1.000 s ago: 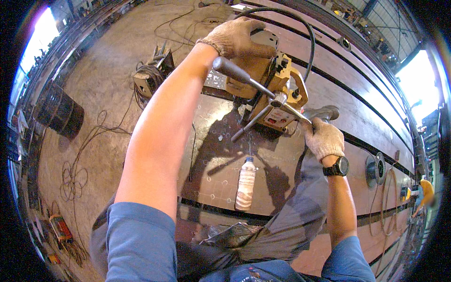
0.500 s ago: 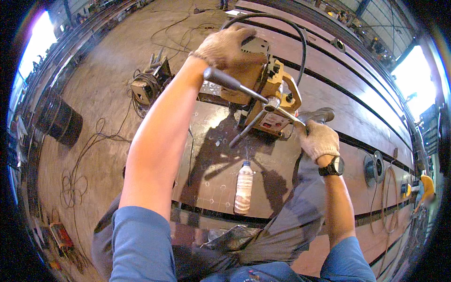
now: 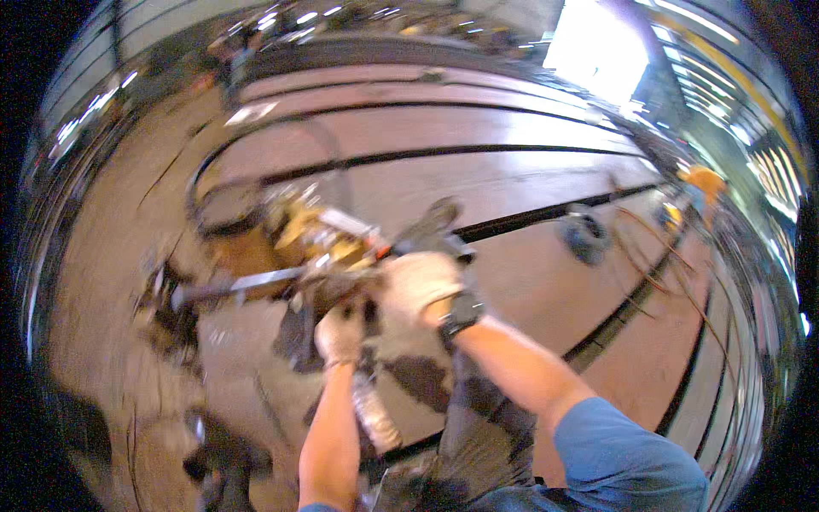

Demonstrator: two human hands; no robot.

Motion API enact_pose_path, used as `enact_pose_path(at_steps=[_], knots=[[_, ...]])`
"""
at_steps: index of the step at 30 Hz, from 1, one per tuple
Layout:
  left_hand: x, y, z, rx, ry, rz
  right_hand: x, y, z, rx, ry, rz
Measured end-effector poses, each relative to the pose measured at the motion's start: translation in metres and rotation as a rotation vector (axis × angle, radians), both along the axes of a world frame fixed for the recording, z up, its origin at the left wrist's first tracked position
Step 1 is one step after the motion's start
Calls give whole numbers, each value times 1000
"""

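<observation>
A yellow magnetic drill [image 3: 311,235] sits on the steel plate, smeared by motion. One arm of its feed handle, with a dark grip [image 3: 200,294], sticks out to the left. My gloved left hand [image 3: 339,334] is at the drill's near lower side, its fingers blurred. Close by on the right, my gloved right hand [image 3: 418,286], with a watch at the wrist, reaches against the drill's right side; its fingers are hidden and blurred. Just below my left hand, a plastic bottle with whitish contents [image 3: 375,418] is partly covered by my forearm.
Long dark slots cross the steel plates [image 3: 529,183]. A dark shoe [image 3: 435,222] rests beyond my right hand. A round spool-like part [image 3: 583,235] and brownish hoses [image 3: 648,256] lie to the right. A black cable [image 3: 200,183] loops behind the drill. Another person in orange [image 3: 704,181] is far right.
My left hand has come down from the drill's top to its near lower side. My right hand remains beside the drill. The whole view has swung, so the drill now appears farther left.
</observation>
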State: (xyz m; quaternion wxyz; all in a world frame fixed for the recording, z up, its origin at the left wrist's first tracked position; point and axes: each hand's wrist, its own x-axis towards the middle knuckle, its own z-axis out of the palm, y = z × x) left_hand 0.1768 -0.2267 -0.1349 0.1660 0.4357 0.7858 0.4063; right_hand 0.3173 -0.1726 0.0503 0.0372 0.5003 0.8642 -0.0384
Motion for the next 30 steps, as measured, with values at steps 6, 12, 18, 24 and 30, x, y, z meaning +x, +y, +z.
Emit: enact_pose_path(at_steps=[6, 12, 18, 24, 30], knots=[[-57, 50, -107, -302, 806, -143, -5, -10, 0, 49, 173, 49], [-69, 55, -126, 48, 501, -132, -1, -15, 3, 34, 139, 58], [-56, 73, -141, -238, 419, 0, 8, -20, 11, 34, 123, 52], [23, -30, -31, 273, -278, -124, -5, 19, -34, 164, 83, 181], [-99, -84, 14, 833, -866, 435, 40, 10, 33, 7, 70, 166]])
